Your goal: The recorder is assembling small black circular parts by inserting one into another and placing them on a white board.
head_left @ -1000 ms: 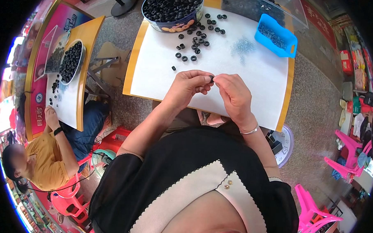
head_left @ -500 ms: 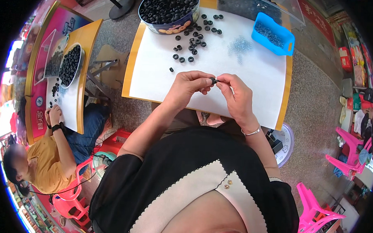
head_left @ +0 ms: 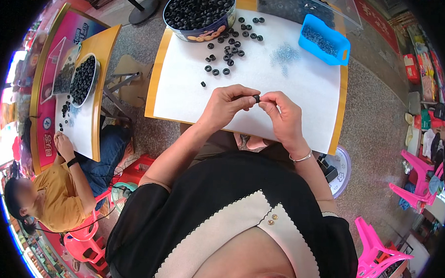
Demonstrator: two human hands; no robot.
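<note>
Item in hand: one small black ring (head_left: 256, 98), rounded, located above the near part of the white sheet (head_left: 184, 98), at the fingertips of both hands. Left hand (head_left: 225, 106): thumb and forefinger pinched on the ring. Right hand (head_left: 284, 116): thumb and forefinger set together at the ring's right edge; cannot tell whether gripping it or something thinner. Silvery bracelet (head_left: 301, 157) on the right wrist.

Printed matter: round tin (head_left: 192, 36), dark blue wall with pictured biscuits, heaped with black rings. Pink board (head_left: 45, 147) at left, bearing large white characters. Red panel (head_left: 378, 24) at upper right, bearing pale characters.

Materials: loose black rings (head_left: 215, 72), glossy, doughnut-shaped, scattered over the sheet just beside the tin. Blue plastic tray (head_left: 314, 51), oblong, rounded corners, slot at one end, containing fine translucent granules. Similar granules (head_left: 285, 54) in a thin patch left of the tray. Clear rigid box (head_left: 290, 9) at the far edge. Wooden tabletop (head_left: 246, 1), yellow-brown, edges showing around the sheet.

Surroundings: second wooden table (head_left: 105, 46) to the left, with white bowl (head_left: 95, 80) of black rings; co-worker's hands (head_left: 63, 145) close together at the near end. Bright pink plastic stools (head_left: 371, 240) to the right, on speckled grey floor (head_left: 365, 114).
</note>
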